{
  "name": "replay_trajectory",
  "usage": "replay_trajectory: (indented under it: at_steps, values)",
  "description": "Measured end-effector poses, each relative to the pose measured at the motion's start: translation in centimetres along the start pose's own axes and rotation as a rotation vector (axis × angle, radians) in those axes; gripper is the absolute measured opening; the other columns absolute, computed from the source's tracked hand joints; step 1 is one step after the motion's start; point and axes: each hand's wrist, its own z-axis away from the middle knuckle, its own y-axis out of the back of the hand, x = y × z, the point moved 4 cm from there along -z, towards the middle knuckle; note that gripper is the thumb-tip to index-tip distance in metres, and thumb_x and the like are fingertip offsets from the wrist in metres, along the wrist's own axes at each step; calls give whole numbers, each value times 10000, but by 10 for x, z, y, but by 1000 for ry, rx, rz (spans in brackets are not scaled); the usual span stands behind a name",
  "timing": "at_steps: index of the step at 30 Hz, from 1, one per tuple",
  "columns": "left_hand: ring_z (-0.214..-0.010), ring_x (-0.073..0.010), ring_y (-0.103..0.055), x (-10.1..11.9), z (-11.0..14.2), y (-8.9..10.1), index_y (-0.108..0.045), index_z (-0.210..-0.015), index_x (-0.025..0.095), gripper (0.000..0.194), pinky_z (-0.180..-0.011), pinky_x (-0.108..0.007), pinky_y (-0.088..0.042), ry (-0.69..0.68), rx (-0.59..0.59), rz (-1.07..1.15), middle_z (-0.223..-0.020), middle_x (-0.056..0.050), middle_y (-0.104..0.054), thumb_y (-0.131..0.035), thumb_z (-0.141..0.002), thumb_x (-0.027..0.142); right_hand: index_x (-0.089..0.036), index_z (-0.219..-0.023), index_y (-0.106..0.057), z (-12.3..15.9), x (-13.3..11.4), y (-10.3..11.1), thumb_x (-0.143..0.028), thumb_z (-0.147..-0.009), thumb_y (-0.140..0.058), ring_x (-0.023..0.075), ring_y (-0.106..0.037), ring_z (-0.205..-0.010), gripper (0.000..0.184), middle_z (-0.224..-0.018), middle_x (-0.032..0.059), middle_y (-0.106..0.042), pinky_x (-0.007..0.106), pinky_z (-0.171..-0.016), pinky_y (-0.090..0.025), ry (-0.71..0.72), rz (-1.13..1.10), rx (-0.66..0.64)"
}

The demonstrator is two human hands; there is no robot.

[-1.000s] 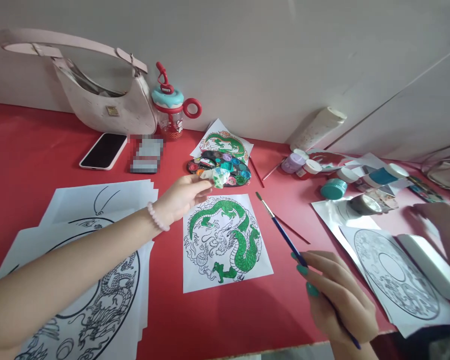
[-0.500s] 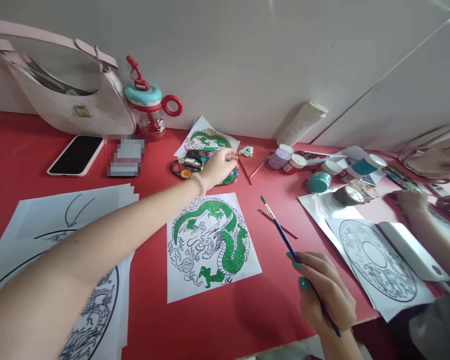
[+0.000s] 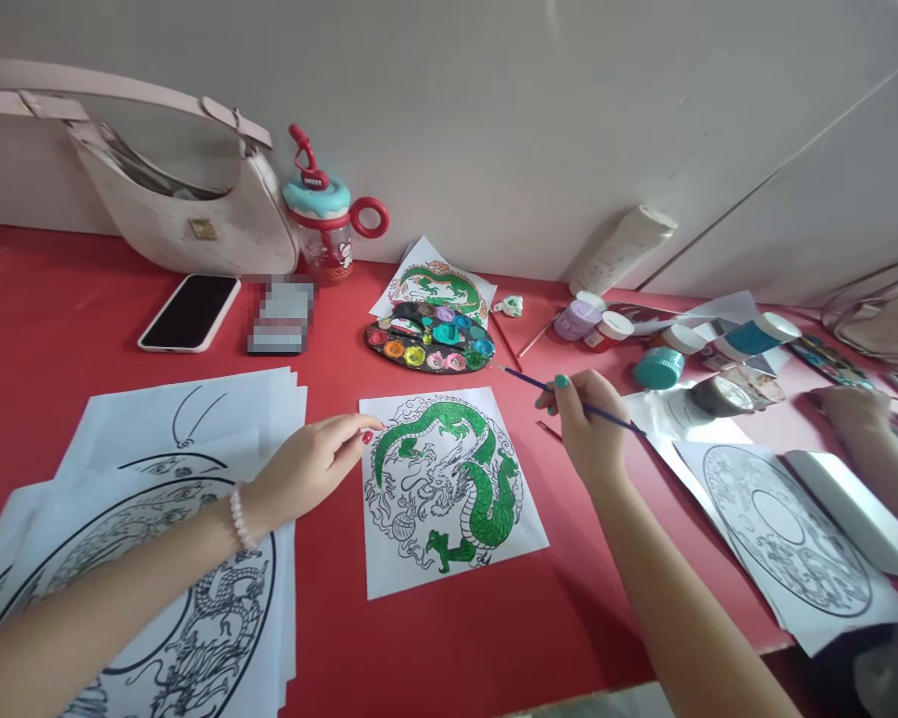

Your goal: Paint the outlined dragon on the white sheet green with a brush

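Note:
My right hand (image 3: 590, 429) grips a blue-handled paintbrush (image 3: 522, 378), its tip at the green well on the right end of the paint palette (image 3: 428, 364). Several colours fill the palette's wells. My left hand (image 3: 318, 464) is empty, fingers stretched out, its fingertips by the left edge of the dragon drawing (image 3: 438, 479). Much of the dragon's body on that sheet is painted green; its head and the clouds are black outline on white. Behind the palette lies a smaller coloured dragon picture (image 3: 441, 284).
Outline sheets (image 3: 195, 409) lie at left, below a phone (image 3: 191, 312). A handbag (image 3: 187, 214) and a lidded cup (image 3: 327, 229) stand by the wall. Paint jars (image 3: 659, 367) are at right, near another person's hand (image 3: 857, 411) and a white device (image 3: 849, 509).
My left hand has pulled back from the palette to beside the drawing. My right hand has carried the brush forward and left to the palette's green well.

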Motion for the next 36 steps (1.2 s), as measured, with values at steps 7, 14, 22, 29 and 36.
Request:
replay_trajectory:
  at_steps: [7, 14, 22, 29, 36]
  values:
    - [-915, -196, -594, -8, 0, 0, -624, -1086, 253, 256, -852, -324, -453, -167, 50, -186, -974, -51, -646, -477, -879, 227, -163, -545, -501, -26, 7, -19, -358, -845, -540, 57, -391, -414, 359, -486, -5, -552, 199, -444, -317, -15, 97, 21]
    - [-978, -204, -558, -14, -4, 2, -592, -1069, 197, 250, -895, -414, -477, -305, 104, -358, -1020, -64, -601, -411, -896, 199, -171, -533, -481, -33, 4, -34, -294, -842, -522, 61, -404, -441, 335, -489, -13, -540, 202, -489, -327, 11, 162, -55]
    - [-1155, -239, -522, -22, -7, -2, -526, -1205, 166, 326, -987, -477, -480, -322, 112, -490, -1234, -100, -560, -421, -901, 216, -173, -516, -457, -33, -4, -38, -266, -845, -501, 59, -391, -421, 345, -472, -16, -516, 200, -472, -314, 38, 205, -72]
    - [-1176, -251, -518, -25, -7, -4, -530, -1220, 147, 343, -982, -497, -493, -338, 84, -547, -1243, -106, -577, -410, -905, 211, -172, -524, -461, -31, -3, -41, -276, -846, -497, 53, -381, -408, 340, -475, -17, -512, 196, -463, -311, 52, 226, -69]
    - [-1172, -256, -515, -25, -6, -5, -553, -1201, 131, 332, -977, -499, -497, -356, 79, -576, -1236, -117, -577, -420, -906, 209, -175, -534, -452, -31, -4, -41, -294, -851, -480, 57, -403, -414, 340, -489, -8, -536, 192, -466, -320, 63, 242, -68]
